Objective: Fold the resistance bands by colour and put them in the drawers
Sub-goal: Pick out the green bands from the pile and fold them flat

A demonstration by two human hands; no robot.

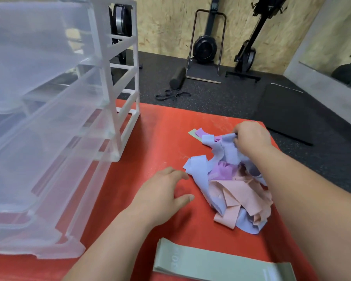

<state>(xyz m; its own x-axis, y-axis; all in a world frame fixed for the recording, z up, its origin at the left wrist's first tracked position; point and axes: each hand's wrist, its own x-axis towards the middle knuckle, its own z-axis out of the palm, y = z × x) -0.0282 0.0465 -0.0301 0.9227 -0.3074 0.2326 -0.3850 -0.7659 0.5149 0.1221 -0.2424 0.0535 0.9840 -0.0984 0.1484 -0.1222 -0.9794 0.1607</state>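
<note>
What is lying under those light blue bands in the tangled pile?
Under the light blue bands lie purple bands and pink bands, resting on the red mat. Anything deeper in the pile is covered, partly by the right hand.

A red mat (150, 138) is filling the lower centre of the frame, carrying a clear plastic drawer unit (55, 118) that is standing along its left side. A tangled pile of lilac, purple and pink bands (227, 179) is lying right of centre, while folded green bands (219, 264) are resting flat at the bottom edge. A person's left hand (162, 191) is pressing on the mat beside the pile.
</note>
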